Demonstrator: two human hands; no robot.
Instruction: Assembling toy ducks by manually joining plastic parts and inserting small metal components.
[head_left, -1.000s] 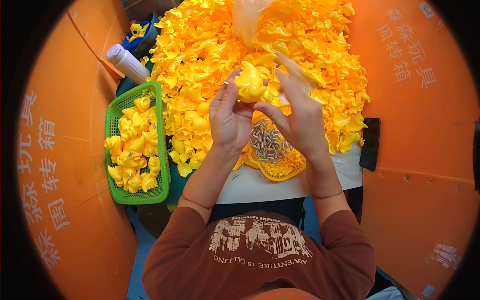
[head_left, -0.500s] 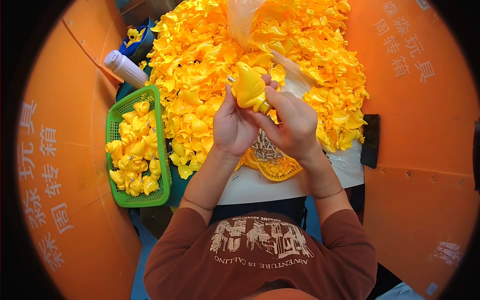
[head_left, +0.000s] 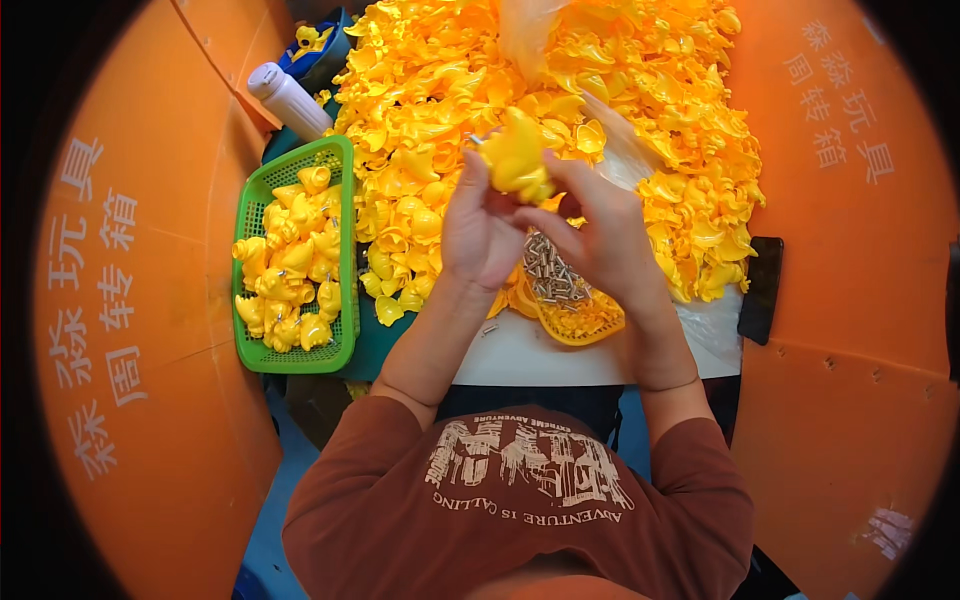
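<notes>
Above the work surface I hold a yellow plastic toy piece (head_left: pixel 517 158), somewhat blurred, with a small metal pin (head_left: pixel 475 139) sticking out at its upper left. My left hand (head_left: pixel 478 228) is under its left side, palm up, with the thumb against it. From the right, my right hand (head_left: pixel 605 225) grips the lower end with bent fingers; some fingertips are hidden behind the piece. Just below my hands, a yellow basket (head_left: pixel 578 338) contains many short metal pins (head_left: pixel 553 275) and small yellow bits. A big heap of loose yellow plastic shells (head_left: pixel 430 110) spreads behind.
At the left, a green basket (head_left: pixel 347 250) holds several joined yellow pieces (head_left: pixel 290 262). Behind it stand a pale lidded bottle (head_left: pixel 290 100) and a blue container (head_left: pixel 340 35). Clear plastic film (head_left: pixel 615 145) lies across the heap. A black phone-like slab (head_left: pixel 763 290) rests beside the orange right wall (head_left: pixel 840 260).
The yellow piece has risen slightly and tilted in my hands, and my right fingers have shifted along its lower end. The whole view has swung, so the surroundings appear farther right.
</notes>
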